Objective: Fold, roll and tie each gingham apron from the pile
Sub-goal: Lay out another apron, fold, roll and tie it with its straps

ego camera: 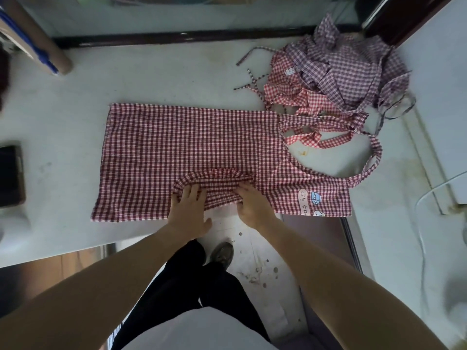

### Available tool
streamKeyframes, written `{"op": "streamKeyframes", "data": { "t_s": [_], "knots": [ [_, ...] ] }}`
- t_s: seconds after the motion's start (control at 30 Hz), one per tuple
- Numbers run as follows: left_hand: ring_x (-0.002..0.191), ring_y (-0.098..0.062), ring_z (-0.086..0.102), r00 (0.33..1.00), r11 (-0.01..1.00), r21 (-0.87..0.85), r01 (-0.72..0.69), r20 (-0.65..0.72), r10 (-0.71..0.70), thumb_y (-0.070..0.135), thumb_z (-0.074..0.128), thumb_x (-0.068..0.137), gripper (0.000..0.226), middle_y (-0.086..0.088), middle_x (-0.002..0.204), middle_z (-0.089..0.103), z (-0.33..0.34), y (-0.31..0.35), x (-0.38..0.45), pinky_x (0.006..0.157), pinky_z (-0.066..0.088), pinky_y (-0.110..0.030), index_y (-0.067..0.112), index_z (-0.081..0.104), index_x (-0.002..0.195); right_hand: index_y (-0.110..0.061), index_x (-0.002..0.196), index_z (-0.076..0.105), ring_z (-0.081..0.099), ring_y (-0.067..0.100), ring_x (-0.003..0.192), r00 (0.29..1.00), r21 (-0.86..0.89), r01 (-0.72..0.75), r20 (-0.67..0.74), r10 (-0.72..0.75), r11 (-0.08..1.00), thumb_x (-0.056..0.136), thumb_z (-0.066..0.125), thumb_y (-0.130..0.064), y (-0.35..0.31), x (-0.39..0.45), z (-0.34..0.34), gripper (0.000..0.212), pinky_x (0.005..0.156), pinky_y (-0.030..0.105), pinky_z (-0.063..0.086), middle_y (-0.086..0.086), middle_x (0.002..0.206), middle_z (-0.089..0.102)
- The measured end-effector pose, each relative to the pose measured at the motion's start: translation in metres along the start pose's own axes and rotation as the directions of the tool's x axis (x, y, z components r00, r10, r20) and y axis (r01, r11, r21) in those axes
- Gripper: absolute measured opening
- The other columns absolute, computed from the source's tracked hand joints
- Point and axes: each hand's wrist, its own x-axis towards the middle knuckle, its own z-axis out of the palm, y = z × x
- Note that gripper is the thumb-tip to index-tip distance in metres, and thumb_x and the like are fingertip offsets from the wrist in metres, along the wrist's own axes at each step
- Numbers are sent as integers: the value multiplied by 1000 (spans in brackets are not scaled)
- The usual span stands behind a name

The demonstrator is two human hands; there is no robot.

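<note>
Head view. Item: dark red gingham apron point(192, 142), spread flat across the white table point(151, 79), near edge bunched into a fold at the table's front. Neck strap point(374, 160) looped to the right; printed patch point(312, 200) at the near right corner. Left hand point(188, 210) lay on the bunched fold, fingers curled into the cloth. Right hand point(250, 200) gripped the same fold just beside it. Pile of aprons point(338, 72), red and purple check, lay heaped at the far right. Dark device point(10, 175) at the left edge.
</note>
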Motion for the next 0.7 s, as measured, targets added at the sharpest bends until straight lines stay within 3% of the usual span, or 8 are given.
{"op": "streamKeyframes", "data": {
  "t_s": [0.1,0.23,0.37,0.43,0.53,0.63,0.7],
  "knots": [
    [138,-21,31,999,997,-79,21,-47,-25,32,55,93,56,2,150,35,-2,-6,2,114,30,-47,23,37,145,-10,127,60,65,26,104,995,65,-39,94,33,997,100,53,-18,1,7,-22,28,96,33,50,7,115,68],
    [120,-27,55,995,908,-415,52,-58,-84,12,56,93,40,-6,132,59,-13,-39,10,109,39,-42,22,61,131,-12,139,53,63,26,111,999,-28,-34,35,35,999,102,52,-22,12,-4,-26,38,98,38,49,7,124,66],
    [113,-27,59,993,938,-346,34,117,8,16,51,100,31,-9,126,64,-41,-51,17,100,43,-33,15,63,129,-14,132,62,57,26,121,996,-184,-80,20,85,980,92,60,-5,28,-23,-19,41,105,39,46,4,133,62],
    [106,-23,61,974,956,-292,39,226,30,20,52,101,27,-8,121,66,-56,-54,20,93,47,-31,12,65,123,-13,120,69,65,28,107,985,-151,-161,33,168,975,93,58,-4,36,-24,-27,30,94,37,51,7,116,70],
    [81,-17,62,932,960,-276,53,359,51,26,55,99,17,-5,96,68,-70,-65,26,74,51,-27,12,65,102,-14,111,67,66,27,95,937,-202,-232,214,274,952,96,56,-12,41,-14,-57,18,85,36,54,7,100,69],
    [79,-13,56,924,977,-208,42,379,41,30,57,97,17,-3,96,66,-83,-80,37,78,51,-30,17,66,103,-15,94,63,57,19,86,894,-203,-190,368,255,960,99,56,-16,35,2,-99,9,71,22,43,-3,87,60],
    [77,-12,58,928,984,-179,23,369,45,36,59,94,14,4,88,64,-93,-92,48,80,53,-32,23,65,96,-22,84,55,54,14,80,903,-169,-168,370,220,971,96,59,-17,30,13,-124,14,64,19,36,-10,79,54]
  ]
}}
